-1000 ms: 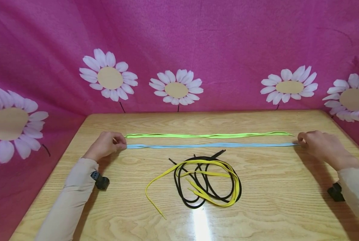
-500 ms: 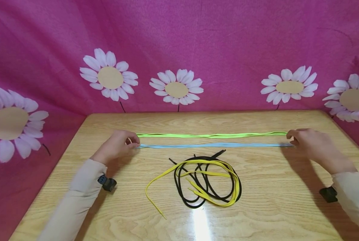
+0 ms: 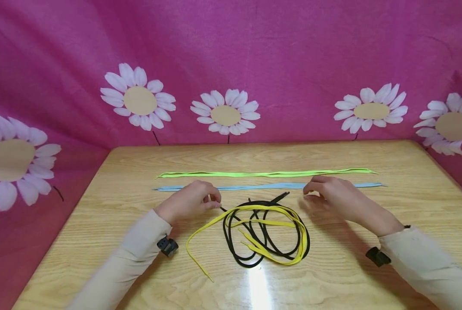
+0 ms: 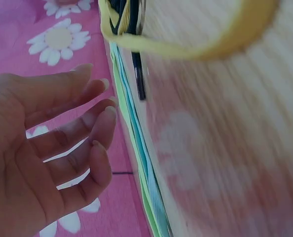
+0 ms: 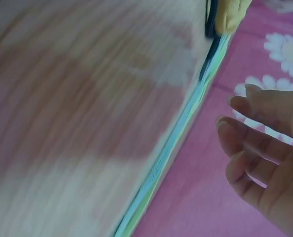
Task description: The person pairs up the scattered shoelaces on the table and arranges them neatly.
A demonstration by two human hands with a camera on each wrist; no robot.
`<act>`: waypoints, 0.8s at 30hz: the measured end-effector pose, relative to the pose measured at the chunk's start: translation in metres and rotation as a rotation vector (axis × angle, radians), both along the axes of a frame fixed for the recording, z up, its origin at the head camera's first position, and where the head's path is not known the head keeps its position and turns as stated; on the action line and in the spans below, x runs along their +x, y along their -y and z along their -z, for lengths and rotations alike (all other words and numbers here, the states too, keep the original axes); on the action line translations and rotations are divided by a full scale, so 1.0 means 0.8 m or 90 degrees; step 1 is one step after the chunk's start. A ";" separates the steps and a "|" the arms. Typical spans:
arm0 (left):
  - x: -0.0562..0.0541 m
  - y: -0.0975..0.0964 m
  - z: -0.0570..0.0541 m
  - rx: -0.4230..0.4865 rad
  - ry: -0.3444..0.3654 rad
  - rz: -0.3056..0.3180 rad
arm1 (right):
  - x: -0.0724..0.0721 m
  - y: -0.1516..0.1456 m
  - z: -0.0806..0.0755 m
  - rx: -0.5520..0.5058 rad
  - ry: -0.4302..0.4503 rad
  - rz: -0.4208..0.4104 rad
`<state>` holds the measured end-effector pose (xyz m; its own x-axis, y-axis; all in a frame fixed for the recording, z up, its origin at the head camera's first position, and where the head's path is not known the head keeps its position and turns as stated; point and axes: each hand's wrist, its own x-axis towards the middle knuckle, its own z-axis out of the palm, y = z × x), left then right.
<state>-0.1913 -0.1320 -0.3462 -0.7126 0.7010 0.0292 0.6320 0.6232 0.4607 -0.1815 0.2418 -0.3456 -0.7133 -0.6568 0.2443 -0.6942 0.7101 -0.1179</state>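
Note:
My left hand (image 3: pixel 192 200) hovers with loosely bent fingers beside the tip of a black shoelace (image 3: pixel 249 265), left of the pile. In the left wrist view its fingers (image 4: pixel 69 128) hold nothing. My right hand (image 3: pixel 335 198), likewise holding nothing, is over the right part of a blue shoelace (image 3: pixel 254 187), hiding a stretch of it. That blue lace lies straight across the table, parallel to a neon green shoelace (image 3: pixel 231 174) behind it. The black lace and a yellow shoelace (image 3: pixel 262 208) lie looped together in front, the yellow one trailing off to the left.
The wooden table (image 3: pixel 351 267) reaches back to a pink cloth (image 3: pixel 297 77) printed with white daisies, which also hangs along both sides. A bright light reflection lies on the wood at the front.
Both hands have let go of the blue shoelace's ends and moved inward, the left one to the pile's left side, the right one toward its right side. The laces stay put.

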 end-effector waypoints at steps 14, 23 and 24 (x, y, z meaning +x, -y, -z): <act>0.007 -0.016 0.011 0.007 0.056 0.010 | -0.001 0.046 0.019 -0.040 0.030 -0.080; 0.009 -0.021 0.018 0.001 0.063 0.007 | -0.006 0.061 0.023 0.013 0.104 -0.051; 0.009 -0.021 0.018 -0.003 0.065 0.011 | -0.005 0.061 0.023 0.024 0.111 -0.052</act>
